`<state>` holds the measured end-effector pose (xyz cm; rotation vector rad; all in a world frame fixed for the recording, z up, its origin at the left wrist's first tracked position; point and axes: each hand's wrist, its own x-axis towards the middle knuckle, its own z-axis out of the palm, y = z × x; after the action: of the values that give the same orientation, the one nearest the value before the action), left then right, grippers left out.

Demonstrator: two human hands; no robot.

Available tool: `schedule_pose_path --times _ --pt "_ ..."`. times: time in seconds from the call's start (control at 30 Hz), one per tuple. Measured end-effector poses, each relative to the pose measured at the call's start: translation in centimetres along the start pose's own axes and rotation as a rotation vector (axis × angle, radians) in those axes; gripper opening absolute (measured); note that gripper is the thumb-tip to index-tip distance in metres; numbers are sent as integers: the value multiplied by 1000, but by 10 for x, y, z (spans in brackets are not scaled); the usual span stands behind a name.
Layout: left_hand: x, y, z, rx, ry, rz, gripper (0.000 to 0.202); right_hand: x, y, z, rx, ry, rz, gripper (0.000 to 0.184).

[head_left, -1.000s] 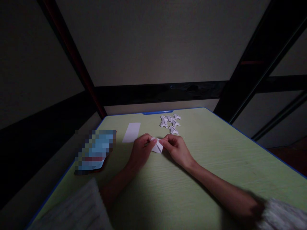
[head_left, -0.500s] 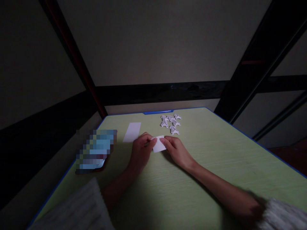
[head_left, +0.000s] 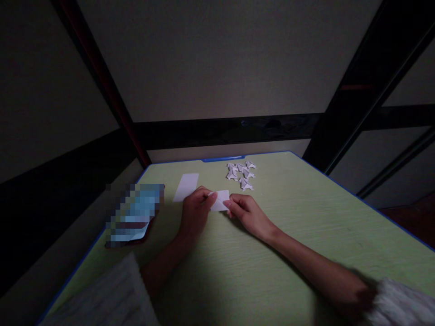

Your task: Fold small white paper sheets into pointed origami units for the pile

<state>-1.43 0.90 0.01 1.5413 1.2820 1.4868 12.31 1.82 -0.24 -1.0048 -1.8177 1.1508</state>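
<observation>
A small white piece of paper (head_left: 219, 202) is held up between my two hands, over the middle of the table. My left hand (head_left: 196, 210) pinches its left side, thumb on the near face. At the paper's right edge, my right hand (head_left: 247, 213) grips it between thumb and fingers. A faint crease line shows on the face. The fingers behind the paper are partly hidden. Beyond my hands lie several folded white paper figures (head_left: 246, 183), shaped like frogs, in a loose cluster.
A flat white paper sheet (head_left: 186, 187) lies left of the cluster. A phone-like device (head_left: 136, 217), its screen blurred out, lies at the left. The pale green table (head_left: 288, 253) has a blue rim, and a panelled wall (head_left: 220, 59) stands behind it.
The paper has turned to sit more level and shifted slightly left with my left hand. My right thumb has slid toward its right edge, so more of its face shows.
</observation>
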Motion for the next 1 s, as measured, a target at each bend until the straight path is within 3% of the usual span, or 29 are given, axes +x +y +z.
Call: schedule_pose_path --times 0.2,0.33,0.47,0.57,0.73,0.83,1.0 --pt "-1 1 0 -58 -91 -49 19 5 4 -3 251 96 -58 19" --pt "-3 2 3 -84 -196 -78 18 4 6 -4 196 146 -55 21" --pt "-5 2 7 -103 -337 -195 15 0 4 -5 67 94 -54 21" --pt "-6 2 8 -84 -385 -186 18 -2 0 -5 -14 76 -74 21" --pt "-7 2 8 16 -371 -97 21 -1 0 -2 -61 120 -71 28" --pt "-6 1 8 59 -306 -54 22 0 3 -2 -37 121 -64 33" --pt "-2 -1 4 75 -191 -22 22 2 4 -5 -37 35 -117 24"
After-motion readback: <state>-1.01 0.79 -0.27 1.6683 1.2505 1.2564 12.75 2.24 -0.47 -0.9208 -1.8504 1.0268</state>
